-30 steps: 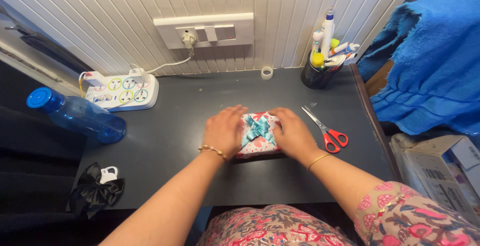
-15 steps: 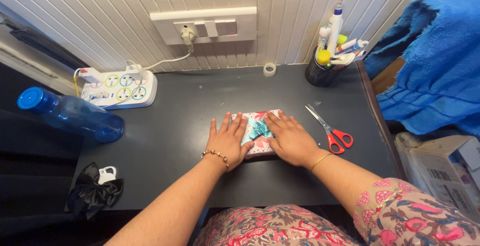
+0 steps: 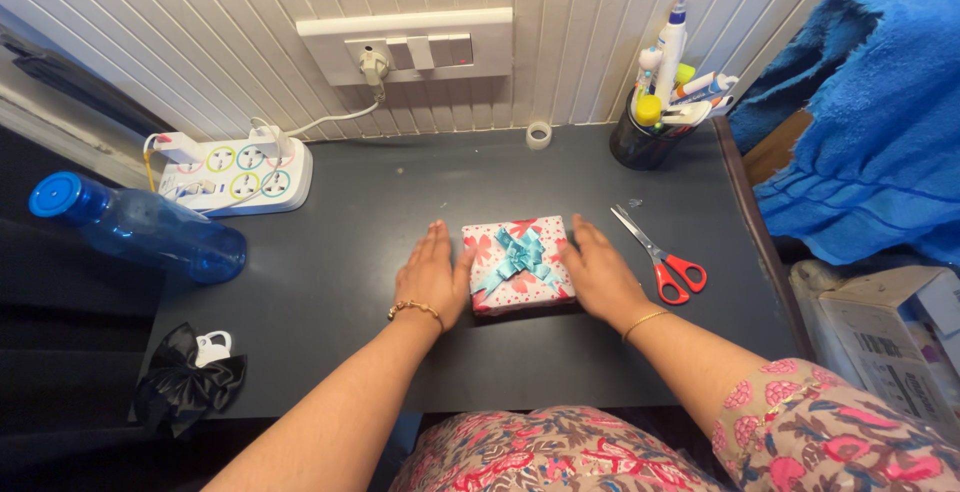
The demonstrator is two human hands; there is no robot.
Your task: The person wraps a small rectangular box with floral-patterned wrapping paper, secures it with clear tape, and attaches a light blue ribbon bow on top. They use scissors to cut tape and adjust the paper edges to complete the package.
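A small wrapped gift box [image 3: 518, 265], pink-patterned with a teal ribbon bow [image 3: 519, 255] on top, lies flat near the middle of the dark desk [image 3: 350, 282]. It is nearly square, turned slightly askew to the desk's front edge. The left hand [image 3: 433, 276] lies flat on the desk against the box's left side, fingers straight and pointing toward the wall, gripping nothing. The right hand [image 3: 601, 274] rests likewise along the right side, palm down and unclenched. Red-handled scissors [image 3: 660, 257] lie just beyond it toward the right edge. A blue bottle [image 3: 135, 230] lies at the left edge.
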